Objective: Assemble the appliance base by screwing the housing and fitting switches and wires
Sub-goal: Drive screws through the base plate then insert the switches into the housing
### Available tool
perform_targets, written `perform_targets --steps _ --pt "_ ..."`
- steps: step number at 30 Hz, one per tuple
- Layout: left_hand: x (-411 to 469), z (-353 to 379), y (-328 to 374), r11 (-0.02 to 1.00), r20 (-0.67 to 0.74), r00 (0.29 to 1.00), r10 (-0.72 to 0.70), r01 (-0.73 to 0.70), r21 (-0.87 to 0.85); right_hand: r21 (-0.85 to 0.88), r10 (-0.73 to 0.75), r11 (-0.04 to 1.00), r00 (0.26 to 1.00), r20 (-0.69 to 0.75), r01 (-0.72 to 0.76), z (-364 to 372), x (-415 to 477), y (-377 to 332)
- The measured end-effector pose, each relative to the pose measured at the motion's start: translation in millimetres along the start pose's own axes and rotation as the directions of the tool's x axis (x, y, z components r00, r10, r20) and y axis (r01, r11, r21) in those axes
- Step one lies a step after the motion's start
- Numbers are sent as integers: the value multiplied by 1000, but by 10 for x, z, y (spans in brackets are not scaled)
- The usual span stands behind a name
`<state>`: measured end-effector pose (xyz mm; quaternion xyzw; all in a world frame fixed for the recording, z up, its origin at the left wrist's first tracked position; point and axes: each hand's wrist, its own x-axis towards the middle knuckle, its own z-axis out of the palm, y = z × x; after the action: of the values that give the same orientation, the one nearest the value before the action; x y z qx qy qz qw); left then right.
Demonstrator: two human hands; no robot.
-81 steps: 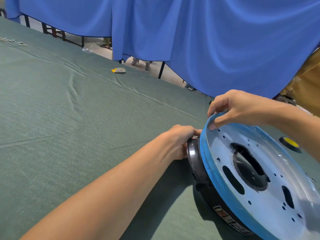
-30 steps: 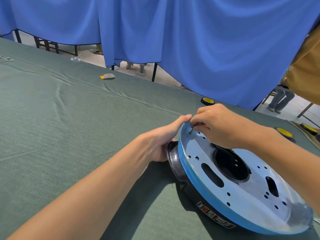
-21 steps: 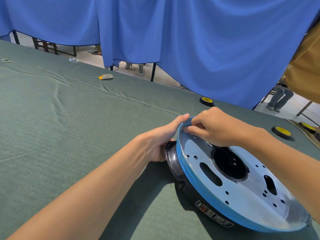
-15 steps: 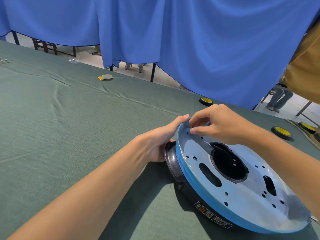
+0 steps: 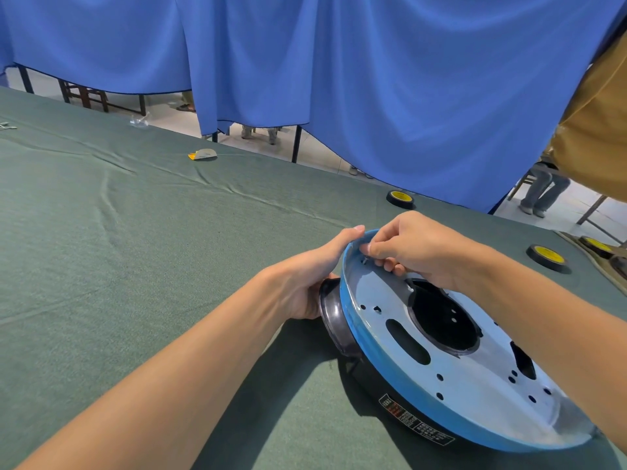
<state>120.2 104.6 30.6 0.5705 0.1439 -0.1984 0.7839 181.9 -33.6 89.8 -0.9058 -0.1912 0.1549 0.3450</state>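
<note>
A round appliance base (image 5: 451, 378) lies on the green cloth at the lower right: a pale metal plate with a blue rim, several holes and a large dark centre opening, over a black housing with a label. My left hand (image 5: 315, 273) grips the base's near-left edge, thumb up on the blue rim. My right hand (image 5: 414, 249) hovers over the plate's far-left edge, its thumb and fingertips pinching a small screw (image 5: 364, 261) that stands in a hole near the rim.
Green cloth covers the table (image 5: 135, 249). Black-and-yellow tape rolls (image 5: 400, 198) (image 5: 546, 254) lie at the far right, a small yellow-and-grey object (image 5: 203, 154) farther back. Blue curtains (image 5: 373, 79) hang behind; a person in a tan top (image 5: 597, 123) stands at the right.
My right hand came from the far rim onto the plate's edge and now pinches a screw at a hole. My left thumb has slid up onto the rim. The view shifted slightly.
</note>
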Motion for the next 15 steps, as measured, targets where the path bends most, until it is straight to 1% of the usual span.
perform_targets --steps 1,3,6,8,12,15 --pt "-2 1 3 1000 0 1000 2 -2 -9 -1 -15 1000 1000 11 15 -6 0 1" --pt "-4 3 -4 1000 -10 1000 3 -3 -30 48 -32 998 999 36 31 -39 -8 11" --pt "3 21 -19 998 -60 998 19 -23 -53 93 -44 995 995 91 36 -87 -27 29" --pt "7 30 -26 997 -91 995 42 -47 -58 66 -42 997 996 78 36 -65 -23 33" --pt "25 19 -36 997 -89 995 46 -51 -51 -55 -25 998 999 26 26 -12 28 -10" --pt "43 3 -42 997 -52 998 35 -38 -65 -51 -18 998 999 38 20 -26 44 -22"
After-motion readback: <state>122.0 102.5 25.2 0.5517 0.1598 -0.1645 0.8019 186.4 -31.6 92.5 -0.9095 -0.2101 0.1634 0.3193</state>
